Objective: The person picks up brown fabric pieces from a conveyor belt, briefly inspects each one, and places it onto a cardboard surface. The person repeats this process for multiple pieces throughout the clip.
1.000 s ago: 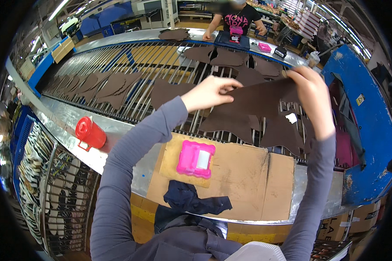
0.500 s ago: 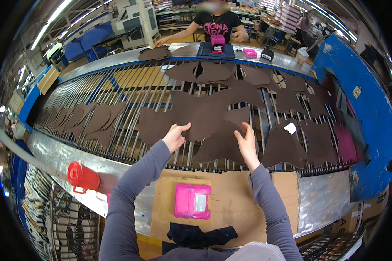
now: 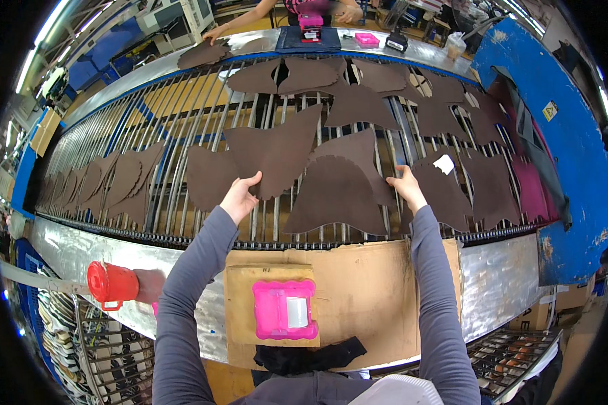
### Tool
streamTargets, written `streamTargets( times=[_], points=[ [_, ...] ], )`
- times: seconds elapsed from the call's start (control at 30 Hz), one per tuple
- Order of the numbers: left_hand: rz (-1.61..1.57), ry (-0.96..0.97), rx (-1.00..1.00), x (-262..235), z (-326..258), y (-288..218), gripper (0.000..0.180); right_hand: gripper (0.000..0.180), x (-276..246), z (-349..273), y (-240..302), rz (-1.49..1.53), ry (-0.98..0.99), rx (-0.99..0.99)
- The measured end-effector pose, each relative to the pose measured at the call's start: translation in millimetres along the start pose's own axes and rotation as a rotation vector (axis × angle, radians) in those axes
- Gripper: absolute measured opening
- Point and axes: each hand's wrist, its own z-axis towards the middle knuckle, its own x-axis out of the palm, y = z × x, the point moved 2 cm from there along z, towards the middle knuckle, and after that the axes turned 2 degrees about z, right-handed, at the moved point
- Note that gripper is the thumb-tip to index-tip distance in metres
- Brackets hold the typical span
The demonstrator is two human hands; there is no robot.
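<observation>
Dark brown flat cut panels with curved and toothed edges lie on a rack of metal bars. My left hand (image 3: pixel 239 200) pinches the lower edge of a brown cut panel (image 3: pixel 273 150), its thumb on top; the fingers beneath are partly hidden. That panel slants up to a point at its right and overlaps another brown panel (image 3: pixel 209 177) on the left. My right hand (image 3: pixel 409 187) is beside the right edge of a brown panel (image 3: pixel 363 150), thumb and forefinger apart. In front of that one lies a rounded, tooth-edged panel (image 3: pixel 336 196) between my hands.
Overlapping panels (image 3: pixel 132 177) line the rack's left. A white scrap (image 3: pixel 444 163) lies on a right-hand panel. Near me are cardboard (image 3: pixel 365 290), a pink box (image 3: pixel 284 310) and a red lidded container (image 3: pixel 111 281). A blue machine housing (image 3: pixel 554 155) bounds the right. Another person's hand (image 3: pixel 214 35) touches panels opposite.
My right hand has moved right, away from my left. The large panel between my hands now sits further left and slants upward, exposing the rounded panel. The whole view has shifted.
</observation>
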Motion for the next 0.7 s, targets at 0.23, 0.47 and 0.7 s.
streamTargets(
  times=[0.23, 0.47, 0.7],
  points=[
    [0.007, 0.033, -0.044, -6.6, 2.6, 2.7, 0.030, 0.071, -1.0, -30.7, -18.5, -0.046, 0.020, 0.025],
    [-0.012, 0.016, -0.027, 4.5, 13.5, 17.1, 0.031, 0.071, 2.0, -29.5, -36.4, 0.015, -0.043, -0.009],
    [-0.043, 0.053, -0.077, 18.2, 35.3, 36.9, 0.032, 0.077, -3.1, -61.9, -26.7, -0.088, 0.018, -0.001]
  ],
)
